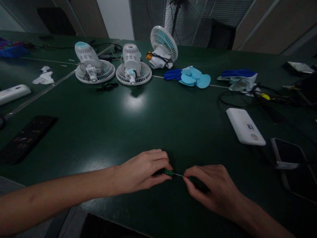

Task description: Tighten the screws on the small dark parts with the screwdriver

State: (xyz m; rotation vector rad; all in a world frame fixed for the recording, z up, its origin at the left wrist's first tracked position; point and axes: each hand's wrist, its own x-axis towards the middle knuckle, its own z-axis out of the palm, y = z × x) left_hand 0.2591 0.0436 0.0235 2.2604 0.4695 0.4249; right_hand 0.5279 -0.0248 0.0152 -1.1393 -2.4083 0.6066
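A small screwdriver (pixel 168 172) with a green handle lies level between my two hands, just above the table's near part. The fingers and thumb of my left hand (pixel 151 168) are closed around its handle, which they partly cover. With thumb and forefinger, my right hand (pixel 210 185) pinches the far end of the thin metal shaft. Whether anything else sits in that pinch is too small to tell. The dark green table (pixel 148 129) stretches out beneath both hands.
Toward the back stand white fans (pixel 92 62), blue fan blades (pixel 194 77) and gloves (pixel 240 77). To the right lie a white power bank (pixel 245 126), a phone (pixel 288 152) and black cables (pixel 232 100). A dark tray-like object (pixel 27 137) rests at the left.
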